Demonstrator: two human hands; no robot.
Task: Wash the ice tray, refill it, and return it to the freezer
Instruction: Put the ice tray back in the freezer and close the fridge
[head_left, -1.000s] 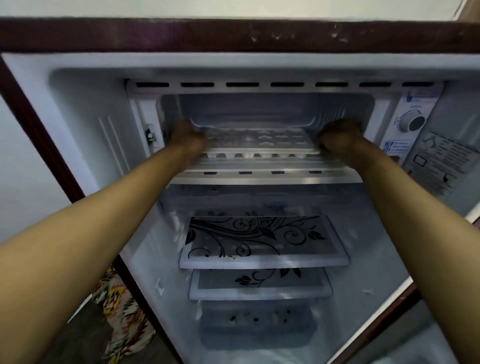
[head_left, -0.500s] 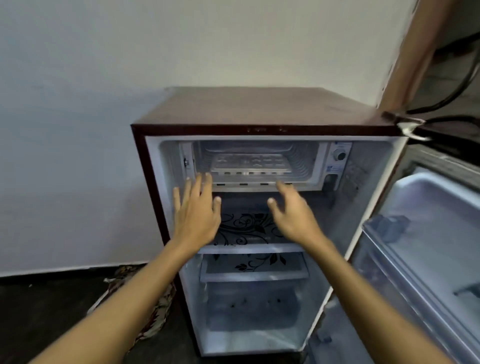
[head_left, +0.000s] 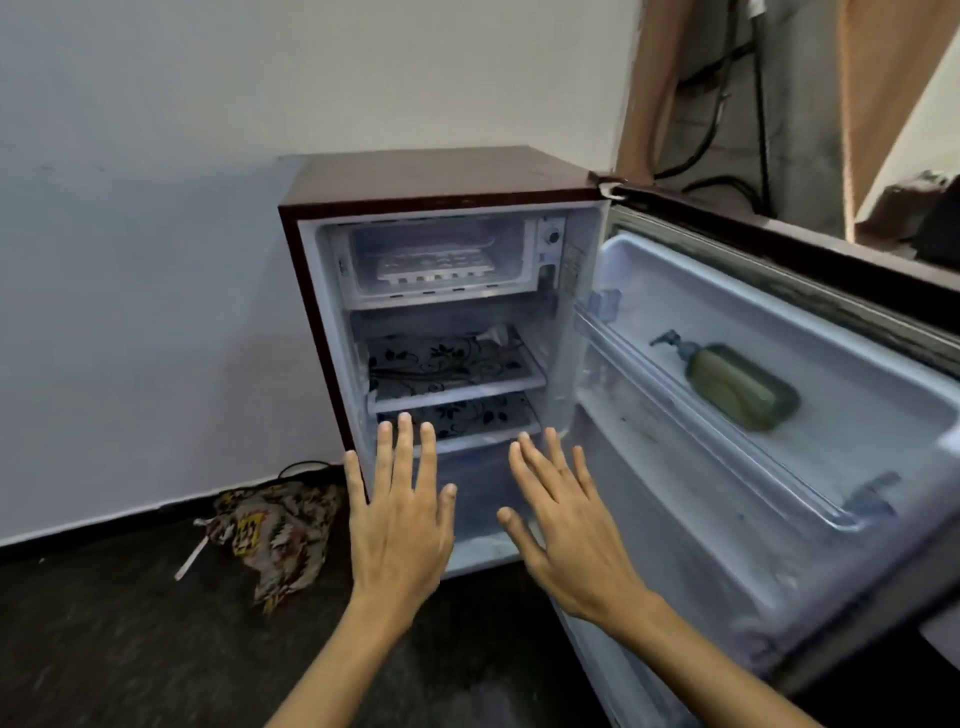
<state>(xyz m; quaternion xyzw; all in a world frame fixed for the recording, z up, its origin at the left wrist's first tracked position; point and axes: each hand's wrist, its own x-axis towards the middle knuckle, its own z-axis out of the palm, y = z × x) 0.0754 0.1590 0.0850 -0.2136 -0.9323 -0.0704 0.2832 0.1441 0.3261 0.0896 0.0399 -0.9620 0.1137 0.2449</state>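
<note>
Resting flat on the floor of the freezer compartment (head_left: 436, 260) at the top of the small fridge (head_left: 441, 176), the white ice tray (head_left: 434, 265) is seen with its long side toward the opening and nothing touching it. Both hands are held low in front of the open cabinet, well below the tray and well apart from it. The left hand (head_left: 397, 525) is shown back-up with its fingers (head_left: 405, 447) spread and straight, nothing gripped. The right hand (head_left: 566, 530) is likewise opened flat, fingers fanned and empty, angled slightly toward the left. Two floral-patterned shelves (head_left: 452, 364) are seen between the freezer compartment and the fingertips. The door (head_left: 779, 415) is swung wide to the right, and a green pump bottle (head_left: 737, 384) is seen lying in its rack. A patterned cloth (head_left: 275, 530) is left crumpled on the dark floor beside the fridge
</note>
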